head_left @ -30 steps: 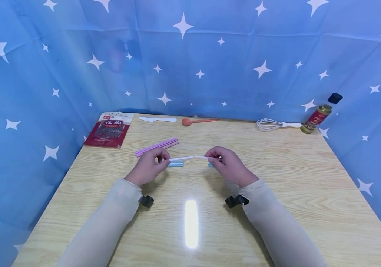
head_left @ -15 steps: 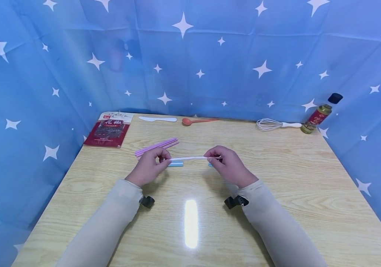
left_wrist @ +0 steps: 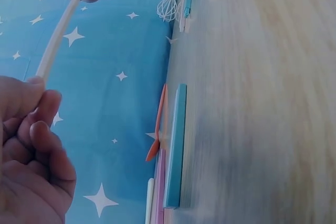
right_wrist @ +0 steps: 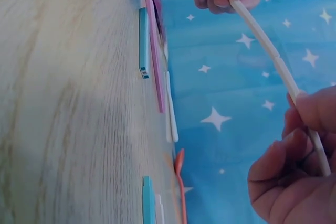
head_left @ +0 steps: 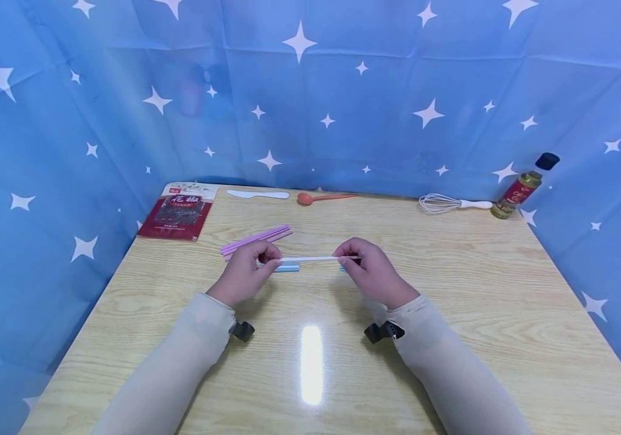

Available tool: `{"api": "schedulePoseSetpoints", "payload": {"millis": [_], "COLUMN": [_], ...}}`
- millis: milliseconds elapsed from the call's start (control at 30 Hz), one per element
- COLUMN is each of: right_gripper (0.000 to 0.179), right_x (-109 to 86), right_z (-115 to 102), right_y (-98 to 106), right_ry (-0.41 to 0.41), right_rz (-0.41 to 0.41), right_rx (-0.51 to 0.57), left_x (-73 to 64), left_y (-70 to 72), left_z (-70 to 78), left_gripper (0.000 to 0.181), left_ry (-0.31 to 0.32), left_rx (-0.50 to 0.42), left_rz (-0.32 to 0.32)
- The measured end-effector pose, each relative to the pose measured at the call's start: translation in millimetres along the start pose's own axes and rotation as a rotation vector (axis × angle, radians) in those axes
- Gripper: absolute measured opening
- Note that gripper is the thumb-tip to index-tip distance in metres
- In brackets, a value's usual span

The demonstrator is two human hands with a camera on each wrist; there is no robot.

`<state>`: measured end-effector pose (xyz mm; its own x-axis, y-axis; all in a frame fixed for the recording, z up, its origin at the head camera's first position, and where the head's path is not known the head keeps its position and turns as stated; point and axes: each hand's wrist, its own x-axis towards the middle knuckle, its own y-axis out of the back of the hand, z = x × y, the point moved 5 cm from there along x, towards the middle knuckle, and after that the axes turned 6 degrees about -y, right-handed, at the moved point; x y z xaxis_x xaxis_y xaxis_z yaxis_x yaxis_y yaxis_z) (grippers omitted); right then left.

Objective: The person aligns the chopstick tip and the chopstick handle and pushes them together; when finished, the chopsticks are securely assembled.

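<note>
Between my hands runs a slim whitish stick (head_left: 310,259), held level above the table. My left hand (head_left: 244,270) pinches one end between thumb and fingers. The other end is pinched by my right hand (head_left: 374,272), and a tail of the stick (right_wrist: 318,153) passes on through its fingers. A seam shows partway along the stick in the right wrist view, where it bends slightly. Blue sticks (head_left: 287,267) lie on the table just beyond my left fingertips. More blue (head_left: 342,268) shows below my right fingers, mostly hidden. Pink-purple sticks (head_left: 256,238) lie behind my left hand.
Along the back edge lie a red spice packet (head_left: 177,211), a white knife (head_left: 258,194), an orange spoon (head_left: 324,198) and a whisk (head_left: 443,203). A bottle with a black cap (head_left: 517,194) stands at the back right. A blue starred curtain (head_left: 343,90) surrounds the wooden table (head_left: 479,290).
A second ago two whitish pieces had a small gap between their ends; half a second ago they met, and now they form one line. Both hands have drawn very slightly together.
</note>
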<state>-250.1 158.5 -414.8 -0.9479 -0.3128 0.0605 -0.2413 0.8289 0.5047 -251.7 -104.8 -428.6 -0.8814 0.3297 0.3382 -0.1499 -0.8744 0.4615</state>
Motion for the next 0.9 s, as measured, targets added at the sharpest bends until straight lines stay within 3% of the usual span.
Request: {"api": "schedulePoseSetpoints", "payload": {"millis": [500,700,900], "right_gripper": [0.011,0.013,0.018], "right_x": [-0.8,-2.2,0.1], "right_z": [-2.6,-3.6,-1.4], "right_y": [-2.0,0.6,4.7], "right_ry": [0.016,-0.014,-0.065], "right_rz": [-0.016,-0.012,0.013], "right_rx": [-0.006,-0.029,-0.002], "left_x": [-2.2,-1.8,-0.7], "left_y": [-1.6,-1.9,2.3], "left_z": [1.9,3.7,-1.6], "left_gripper": [0.003,0.005,0.006], "left_ry": [0.008,0.003,0.076], "left_rx": [0.027,0.038,0.021], "left_rz": [-0.020,-0.026,0.003]}}
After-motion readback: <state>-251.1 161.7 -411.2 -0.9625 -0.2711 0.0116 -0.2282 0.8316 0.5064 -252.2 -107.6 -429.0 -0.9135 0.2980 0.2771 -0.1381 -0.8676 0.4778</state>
